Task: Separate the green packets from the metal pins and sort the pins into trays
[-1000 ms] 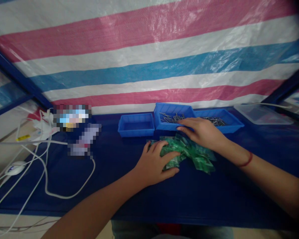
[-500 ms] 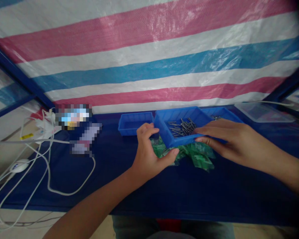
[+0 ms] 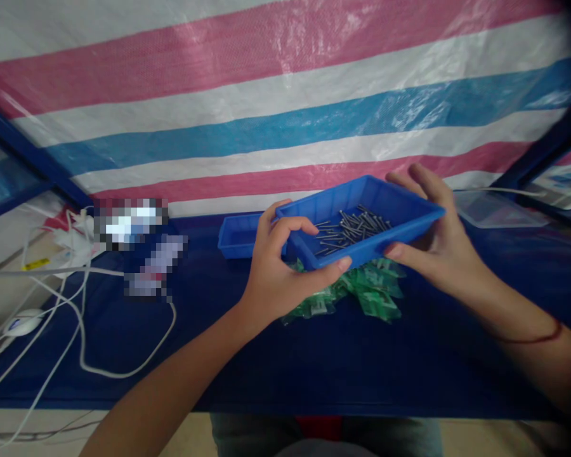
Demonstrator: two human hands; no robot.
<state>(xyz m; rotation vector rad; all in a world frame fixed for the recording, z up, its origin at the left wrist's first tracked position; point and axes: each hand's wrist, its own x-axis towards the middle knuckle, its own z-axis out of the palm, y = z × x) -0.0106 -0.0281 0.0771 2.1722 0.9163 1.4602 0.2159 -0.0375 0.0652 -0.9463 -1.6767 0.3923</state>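
Note:
A blue plastic tray (image 3: 390,236) with several thin metal pins (image 3: 349,227) in it is lifted off the table, tilted toward me. My left hand (image 3: 278,270) grips its near left corner, fingers curled over the rim and thumb under the front wall. My right hand (image 3: 433,238) holds the tray's right end, thumb below and fingers up behind the rim. A pile of small green plastic bags (image 3: 368,293) lies on the dark blue table (image 3: 314,368) right under the tray.
An empty blue tray (image 3: 235,238) sits at the back, left of my left hand. White cables (image 3: 83,355) and a power strip lie on the left. A clear plastic lid (image 3: 497,212) rests at the back right. A striped tarp hangs behind the table.
Both hands left the green bags and took hold of the pin tray. They have raised it off the table and pulled it toward me, over the bags.

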